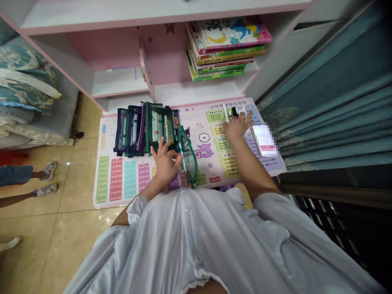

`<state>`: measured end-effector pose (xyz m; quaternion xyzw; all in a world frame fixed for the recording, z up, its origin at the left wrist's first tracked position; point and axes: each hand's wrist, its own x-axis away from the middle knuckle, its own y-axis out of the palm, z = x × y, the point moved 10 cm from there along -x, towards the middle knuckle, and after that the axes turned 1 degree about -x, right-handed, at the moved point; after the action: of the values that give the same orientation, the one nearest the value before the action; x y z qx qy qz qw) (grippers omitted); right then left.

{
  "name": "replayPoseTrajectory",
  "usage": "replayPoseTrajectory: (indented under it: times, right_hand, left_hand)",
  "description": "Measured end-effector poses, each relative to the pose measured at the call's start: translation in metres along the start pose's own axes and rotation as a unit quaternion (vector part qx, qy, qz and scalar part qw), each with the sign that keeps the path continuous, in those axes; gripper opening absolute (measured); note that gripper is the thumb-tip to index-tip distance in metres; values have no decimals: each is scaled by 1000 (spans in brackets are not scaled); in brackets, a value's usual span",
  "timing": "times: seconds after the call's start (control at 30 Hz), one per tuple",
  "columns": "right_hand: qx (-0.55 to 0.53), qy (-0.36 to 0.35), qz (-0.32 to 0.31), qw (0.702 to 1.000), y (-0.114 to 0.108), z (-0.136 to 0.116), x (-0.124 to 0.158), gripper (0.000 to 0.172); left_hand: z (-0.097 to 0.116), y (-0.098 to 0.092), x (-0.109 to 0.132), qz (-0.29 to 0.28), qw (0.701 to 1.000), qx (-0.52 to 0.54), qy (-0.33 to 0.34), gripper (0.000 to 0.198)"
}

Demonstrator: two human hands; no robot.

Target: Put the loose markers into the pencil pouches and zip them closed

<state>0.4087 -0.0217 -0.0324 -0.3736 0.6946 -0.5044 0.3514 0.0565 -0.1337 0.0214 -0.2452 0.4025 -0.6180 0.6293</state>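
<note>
Person seated or standing at a white and pink study desk, seen from head height, both forearms reaching forward. The left hand [165,161] is curled, its fingers [158,152] bent above a clear mesh pencil pouch with green trim [188,157], which stands tilted on its edge; a slim white pen [183,160] lies along the pouch opening just beside the thumb. Whether this hand grips the pen or the pouch cannot be told. The right hand [237,125] is open with fingers spread, palm down, among upright pens; a white pen [226,112] and a black-capped marker [234,112] show just behind the fingers. A phone [265,141], its screen blurred, lies near this hand. Both hands are over a pink printed study mat [122,179] with multiplication tables and cartoon figures, laid on the bench [196,93]. A row of dark pencil pouches [143,128] filled with pens lies at the mat's far edge. Above stands a shelf [119,83] holding a stack of children's books [226,49]. To the right hangs a teal curtain [330,110]; to the left are patterned cushions [21,85], a tiled floor [70,192], and another person's legs in sandals [33,179].
</note>
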Motion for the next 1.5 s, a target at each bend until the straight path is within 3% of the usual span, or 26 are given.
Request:
replayPoseTrajectory:
  times: [0.17,0.43,0.6,0.7,0.9,1.13,1.5]
  right_hand:
    - [19,-46,-6,999,7,-9,3,31]
    - [-50,-85,43,994,-2,-22,35,15]
    - [-152,-108,89,978,-33,-36,72,15]
    - [-214,-174,94,957,-58,-55,104,20]
    - [-274,-290,35,916,-90,-91,175,21]
    - [-261,-295,-74,916,-78,-114,210,19]
    - [-173,-279,-142,934,-35,-134,212,9]
  left_hand:
    - [0,1,0,2,1000,-3,2,20]
    - [-1,1,-1,-1,1000,6,1,21]
    - [-1,1,-1,1,1000,6,3,20]
    - [-1,1,-1,-2,1000,4,0,20]
    - [-1,-1,-1,-5,1000,-1,-7,21]
    - [-1,-1,-1,-4,1000,1,-5,20]
    - [1,1,-1,-8,1000,-3,2,19]
